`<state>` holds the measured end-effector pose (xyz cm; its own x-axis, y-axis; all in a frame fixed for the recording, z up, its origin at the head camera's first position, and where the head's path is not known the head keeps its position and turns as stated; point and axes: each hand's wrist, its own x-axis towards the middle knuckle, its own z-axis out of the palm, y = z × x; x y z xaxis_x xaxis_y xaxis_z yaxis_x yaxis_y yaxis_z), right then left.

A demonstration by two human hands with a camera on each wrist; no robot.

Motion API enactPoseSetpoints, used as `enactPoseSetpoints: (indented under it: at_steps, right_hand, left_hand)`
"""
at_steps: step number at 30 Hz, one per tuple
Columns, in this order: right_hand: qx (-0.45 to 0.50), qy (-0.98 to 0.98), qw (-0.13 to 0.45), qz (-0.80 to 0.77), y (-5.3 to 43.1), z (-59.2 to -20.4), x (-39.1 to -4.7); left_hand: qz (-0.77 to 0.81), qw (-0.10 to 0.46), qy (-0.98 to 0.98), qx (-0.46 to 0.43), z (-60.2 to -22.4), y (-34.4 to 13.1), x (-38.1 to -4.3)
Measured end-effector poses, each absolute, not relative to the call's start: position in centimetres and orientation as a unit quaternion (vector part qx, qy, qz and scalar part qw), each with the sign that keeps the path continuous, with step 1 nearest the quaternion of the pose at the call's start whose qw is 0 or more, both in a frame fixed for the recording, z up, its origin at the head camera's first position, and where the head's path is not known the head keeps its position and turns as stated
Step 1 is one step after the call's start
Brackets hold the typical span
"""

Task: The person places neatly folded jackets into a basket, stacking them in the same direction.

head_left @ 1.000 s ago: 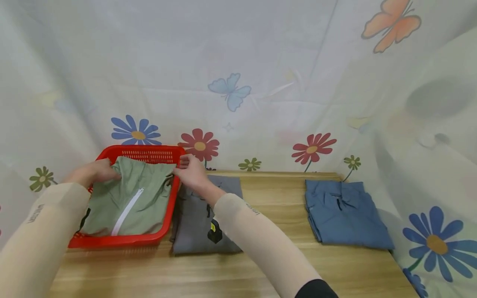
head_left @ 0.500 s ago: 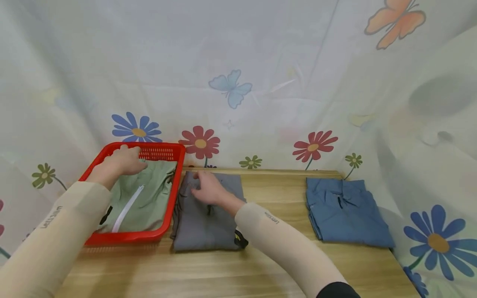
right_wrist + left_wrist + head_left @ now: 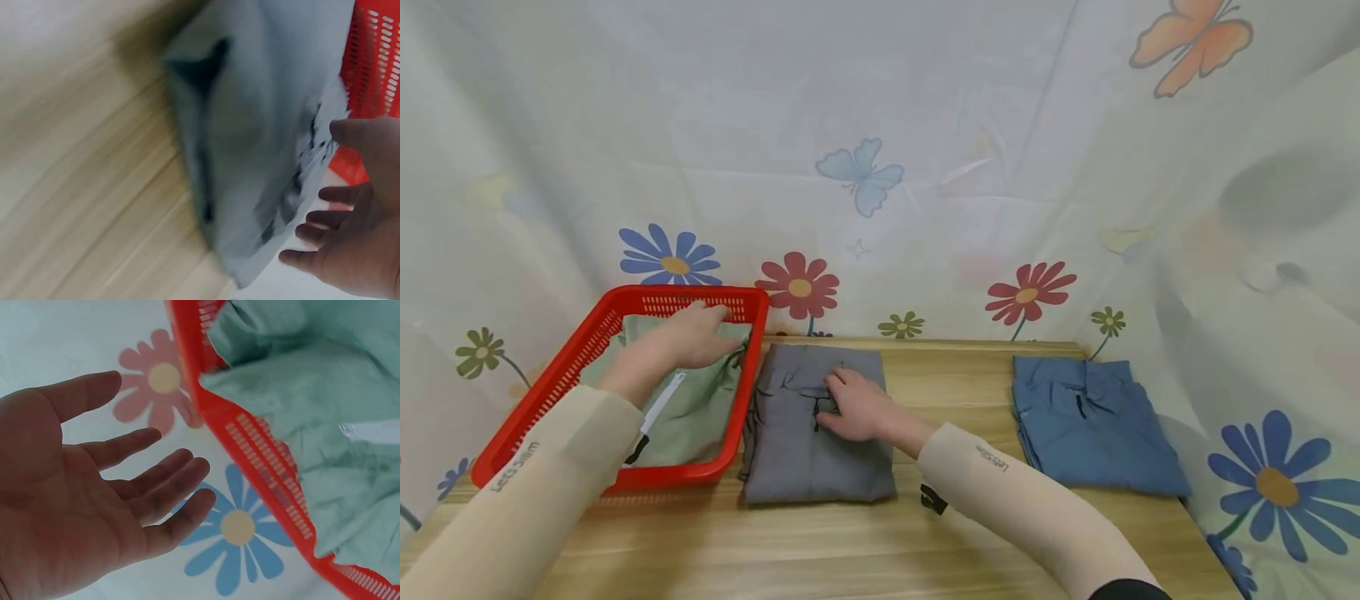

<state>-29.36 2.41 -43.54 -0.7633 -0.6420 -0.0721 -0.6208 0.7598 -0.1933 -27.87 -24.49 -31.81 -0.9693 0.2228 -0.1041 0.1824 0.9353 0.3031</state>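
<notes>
A folded light green garment (image 3: 703,417) with a white zipper lies inside the red plastic basket (image 3: 748,400). Over it, near the basket's back right, my left hand (image 3: 688,337) hovers with fingers spread and nothing in them; the left wrist view shows its bare palm (image 3: 69,500). A folded grey garment (image 3: 820,467) with a dark zipper pull sits just right of the basket. My right hand (image 3: 861,406) is above its right half, fingers loosely extended and holding nothing. In the right wrist view those fingers (image 3: 325,219) reach along the grey garment's far side.
A folded blue garment (image 3: 1090,429) lies at the right of the wooden table (image 3: 955,367). Behind the table hangs a white curtain (image 3: 955,167) printed with flowers and butterflies; it also runs down the right side.
Both hands have let go of the green garment, which now rests in the basket. My left hand moved right above it; my right hand moved right, from the basket rim to over the grey garment.
</notes>
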Motion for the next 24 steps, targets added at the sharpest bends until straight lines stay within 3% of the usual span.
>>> enactPoseSetpoints:
  at_steps: [10,24]
  right_hand:
    - [-0.355,0.925,0.113,-0.077,5.2,-46.1,-30.1]
    - [-0.355,0.925,0.088,-0.104,8.2,-46.7,-29.9]
  left_hand:
    - [0.159,0.062,0.978,0.121,-32.6,-22.0,-26.8]
    - [0.178,0.063,0.97,0.155,-33.9,-19.3,-26.2]
